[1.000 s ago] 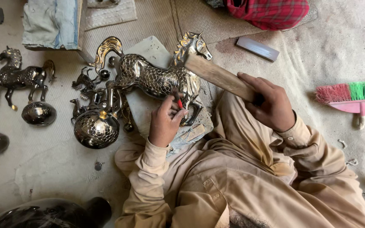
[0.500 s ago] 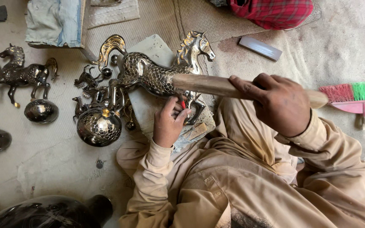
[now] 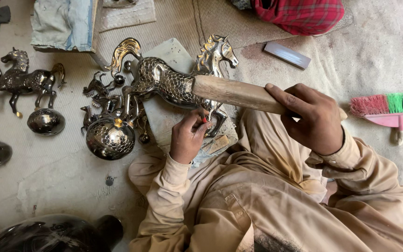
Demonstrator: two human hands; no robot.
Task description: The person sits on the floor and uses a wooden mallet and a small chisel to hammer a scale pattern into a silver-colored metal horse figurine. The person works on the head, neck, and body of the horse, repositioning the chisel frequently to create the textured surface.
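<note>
Head view. Containers: none shows any contents; the round metal globe (image 3: 110, 136) just left of the left hand is closed, and two more metal balls (image 3: 45, 121) lie farther left, well apart from both hands.

Left hand (image 3: 188, 138) — fingers pinched narrow around a small red-tipped tool (image 3: 204, 120), whose tip meets the lower body of the metal horse figure (image 3: 164, 84) near its foreleg. The horse lies on its side across a flat stone block (image 3: 164, 119), directly above the left hand, head toward the right hand and golden tail away from it.

Right hand (image 3: 313, 119) — closed in a full grip around the thick end of a wooden mallet handle (image 3: 234, 92). The handle runs leftward from the fist and crosses over the horse's chest; whether wood touches metal there cannot be told.

Surroundings: a second, darker horse figure (image 3: 26, 81) stands far to the left of the left hand; small dark metal parts (image 3: 96, 88) lie between it and the block. A pink brush with red and green bristles (image 3: 392, 109) lies just right of the right hand, a pale flat bar (image 3: 287, 54) above it.
</note>
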